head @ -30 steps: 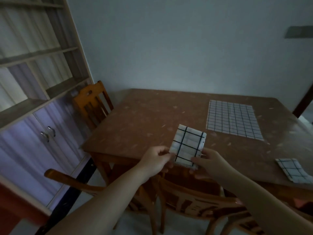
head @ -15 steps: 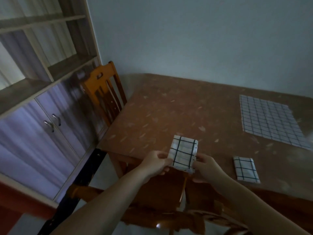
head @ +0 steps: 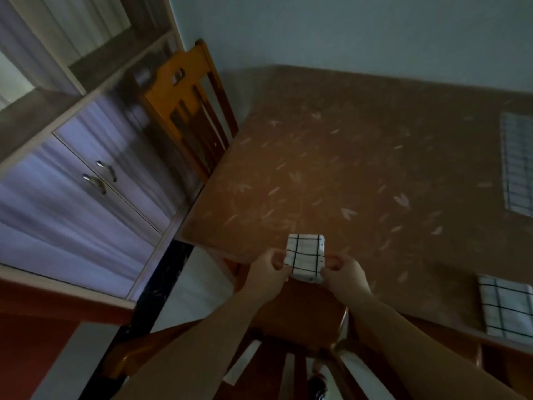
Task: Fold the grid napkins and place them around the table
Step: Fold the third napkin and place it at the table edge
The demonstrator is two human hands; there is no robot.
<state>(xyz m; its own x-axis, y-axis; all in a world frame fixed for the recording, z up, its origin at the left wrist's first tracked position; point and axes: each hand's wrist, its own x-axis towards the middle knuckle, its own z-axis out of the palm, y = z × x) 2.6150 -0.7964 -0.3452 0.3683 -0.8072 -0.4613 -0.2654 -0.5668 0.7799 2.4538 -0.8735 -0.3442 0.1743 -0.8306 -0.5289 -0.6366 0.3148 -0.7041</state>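
Head view, dim light, frame tilted. Lower centre: a folded grid napkin (head: 306,257), white with dark lines, held up between both hands at the near edge of the brown leaf-patterned counter (head: 331,157). Whether its far edge touches the counter top, cannot tell.

Left hand (head: 266,275), just left of the napkin: grip closed on the napkin's left edge, fingers curled, thumb on top. Right hand (head: 343,274), just right of it: grip pinching the napkin's right edge the same way. Both forearms run up from the bottom of the frame.

Lower right, at the frame's edge: a second folded napkin (head: 509,308) lies flat on the counter near its front edge, well apart from the hands. Right edge, mid-height: an unfolded grid cloth (head: 517,166) spread flat on the counter, partly cut off by the frame and blurred.

Below the hands: a wooden chair (head: 297,319) pushed in under the counter's near side, its seat and back rail showing between the forearms. Upper centre-left: another wooden chair (head: 187,111) with a slatted back and a handle cut-out, standing at the counter's left side.

Left third of the frame: a cabinet (head: 86,183) with pale purple doors and two metal handles, open shelves above. Pale wall behind the counter along the top.
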